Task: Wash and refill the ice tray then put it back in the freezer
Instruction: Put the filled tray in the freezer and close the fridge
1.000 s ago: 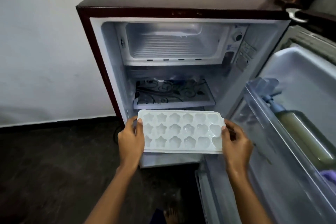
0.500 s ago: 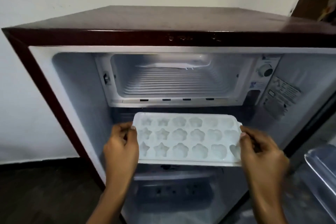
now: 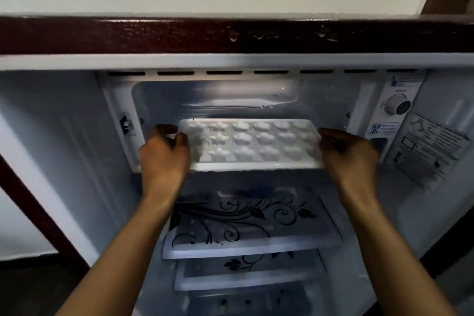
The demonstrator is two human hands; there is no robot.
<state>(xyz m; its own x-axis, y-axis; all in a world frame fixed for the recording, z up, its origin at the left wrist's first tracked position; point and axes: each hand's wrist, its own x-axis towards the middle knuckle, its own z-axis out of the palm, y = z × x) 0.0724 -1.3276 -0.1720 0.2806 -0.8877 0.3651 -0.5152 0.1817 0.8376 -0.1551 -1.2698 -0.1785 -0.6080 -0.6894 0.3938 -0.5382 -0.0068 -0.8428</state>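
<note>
Ice tray (image 3: 252,142): white plastic, rectangular, three rows of flower- and star-shaped cells. It sits level in the mouth of the freezer compartment (image 3: 230,95), the white-lined box at the top of the open dark maroon fridge (image 3: 230,33). The far edge is inside the opening and the near edge is at the front lip. Can't tell if it rests on the freezer floor or is carried. Too blurred to tell what the cells hold.

Left hand (image 3: 164,155): grips the tray's left short end, fingers curled round the far corner, thumb on the top rim.
Right hand (image 3: 350,155): grips the right short end, fingers curled over the edge, thumb side hidden behind the hand.

A round white thermostat knob (image 3: 397,106) is right of the freezer opening, with a printed label sticker (image 3: 433,146) on the right inner wall below it. Below the tray and well apart from it is a clear shelf with black floral print (image 3: 251,218), and a second similar shelf sits under that.
</note>
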